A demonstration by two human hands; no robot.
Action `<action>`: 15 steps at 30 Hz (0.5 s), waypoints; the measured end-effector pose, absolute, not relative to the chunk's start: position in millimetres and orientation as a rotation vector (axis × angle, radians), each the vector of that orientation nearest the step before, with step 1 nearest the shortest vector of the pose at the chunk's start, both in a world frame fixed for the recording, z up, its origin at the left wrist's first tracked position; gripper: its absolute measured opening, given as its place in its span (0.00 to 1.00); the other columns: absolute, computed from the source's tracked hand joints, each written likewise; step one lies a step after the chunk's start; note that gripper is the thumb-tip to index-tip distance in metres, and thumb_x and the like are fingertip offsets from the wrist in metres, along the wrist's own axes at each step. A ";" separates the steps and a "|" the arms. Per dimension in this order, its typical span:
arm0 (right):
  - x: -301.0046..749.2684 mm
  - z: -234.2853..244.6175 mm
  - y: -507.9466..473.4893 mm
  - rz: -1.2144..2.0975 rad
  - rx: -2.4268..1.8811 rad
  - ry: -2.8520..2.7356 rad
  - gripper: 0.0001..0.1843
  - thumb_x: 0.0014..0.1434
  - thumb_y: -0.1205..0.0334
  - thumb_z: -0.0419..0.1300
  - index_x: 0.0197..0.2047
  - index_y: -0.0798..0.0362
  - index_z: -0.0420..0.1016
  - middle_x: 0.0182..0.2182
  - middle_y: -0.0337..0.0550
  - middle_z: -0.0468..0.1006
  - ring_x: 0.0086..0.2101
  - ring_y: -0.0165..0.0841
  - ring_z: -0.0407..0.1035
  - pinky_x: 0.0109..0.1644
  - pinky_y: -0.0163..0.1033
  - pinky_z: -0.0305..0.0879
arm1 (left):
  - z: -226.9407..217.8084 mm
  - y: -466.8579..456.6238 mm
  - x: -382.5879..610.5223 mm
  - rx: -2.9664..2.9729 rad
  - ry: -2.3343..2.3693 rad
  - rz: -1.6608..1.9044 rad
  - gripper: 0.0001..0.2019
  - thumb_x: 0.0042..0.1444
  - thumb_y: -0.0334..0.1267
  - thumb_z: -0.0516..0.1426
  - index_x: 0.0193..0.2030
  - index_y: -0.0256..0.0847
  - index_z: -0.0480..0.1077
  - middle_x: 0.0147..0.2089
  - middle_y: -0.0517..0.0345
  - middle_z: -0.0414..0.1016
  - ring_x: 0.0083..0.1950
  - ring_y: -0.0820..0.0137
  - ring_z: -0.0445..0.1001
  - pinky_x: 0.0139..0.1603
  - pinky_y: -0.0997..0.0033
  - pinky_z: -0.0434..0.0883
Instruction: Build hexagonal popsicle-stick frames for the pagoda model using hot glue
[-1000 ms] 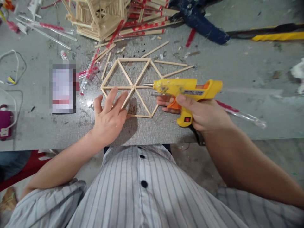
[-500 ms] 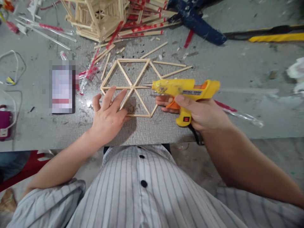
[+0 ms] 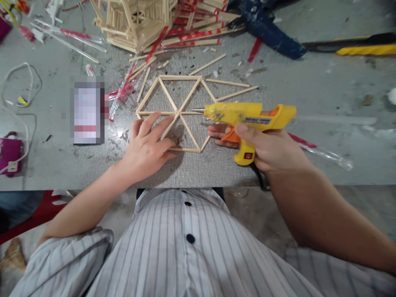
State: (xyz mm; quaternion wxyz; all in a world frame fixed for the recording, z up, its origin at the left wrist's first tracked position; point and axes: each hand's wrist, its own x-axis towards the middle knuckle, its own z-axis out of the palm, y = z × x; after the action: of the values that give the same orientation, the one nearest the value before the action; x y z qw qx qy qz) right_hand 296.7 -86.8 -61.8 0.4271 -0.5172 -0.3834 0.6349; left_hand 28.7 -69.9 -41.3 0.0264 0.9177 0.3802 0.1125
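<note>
A hexagon frame of thin wooden sticks (image 3: 168,88) with spokes to its middle lies flat on the grey table (image 3: 324,123). My left hand (image 3: 147,146) rests on the frame's lower left part, fingers stretched out over the sticks and pressing them down. My right hand (image 3: 269,148) is closed around the handle of a yellow glue gun (image 3: 247,117), a finger on its orange trigger. The gun's metal nozzle points left, just right of the frame's centre joint.
A stick-built model (image 3: 136,20) and a heap of red-wrapped sticks (image 3: 192,35) lie at the back. Loose sticks (image 3: 233,88) sit right of the frame. A phone (image 3: 87,109), white cable (image 3: 21,99) and purple box (image 3: 10,150) are at left. A dark blue object (image 3: 272,35) lies back right.
My left hand has slid a little up and drawn its fingers closer together on the frame. The glue gun stays in the same place beside the centre joint.
</note>
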 end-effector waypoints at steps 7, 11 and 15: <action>295.1 -58.7 -85.0 1.611 -1.268 -0.932 0.17 0.48 0.42 0.72 0.39 0.40 0.81 0.41 0.39 0.84 0.47 0.44 0.78 0.56 0.57 0.73 | -51.5 -64.4 39.4 2.809 1.196 0.399 0.07 0.59 0.38 0.59 0.32 0.45 0.77 0.64 0.54 0.72 0.67 0.49 0.62 0.61 0.42 0.59; 295.5 -57.9 -84.1 1.610 -1.275 -0.922 0.19 0.47 0.41 0.72 0.39 0.40 0.81 0.41 0.41 0.84 0.48 0.47 0.77 0.56 0.60 0.73 | -57.9 -62.9 38.3 2.787 1.221 0.458 0.09 0.59 0.40 0.59 0.30 0.45 0.78 0.61 0.55 0.75 0.67 0.51 0.61 0.63 0.45 0.56; 295.6 -56.8 -84.1 1.621 -1.304 -0.908 0.19 0.45 0.40 0.73 0.38 0.38 0.81 0.41 0.38 0.84 0.49 0.47 0.77 0.58 0.61 0.71 | -60.0 -61.3 37.4 2.763 1.214 0.493 0.10 0.59 0.40 0.59 0.28 0.44 0.77 0.59 0.56 0.76 0.67 0.52 0.62 0.63 0.45 0.55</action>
State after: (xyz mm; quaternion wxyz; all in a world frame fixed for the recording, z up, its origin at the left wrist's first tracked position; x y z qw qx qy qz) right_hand 295.6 -84.1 -56.8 0.4220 -0.5206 -0.3627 0.6475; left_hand 37.4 -61.3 -60.0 0.0419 0.9027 0.3968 0.1610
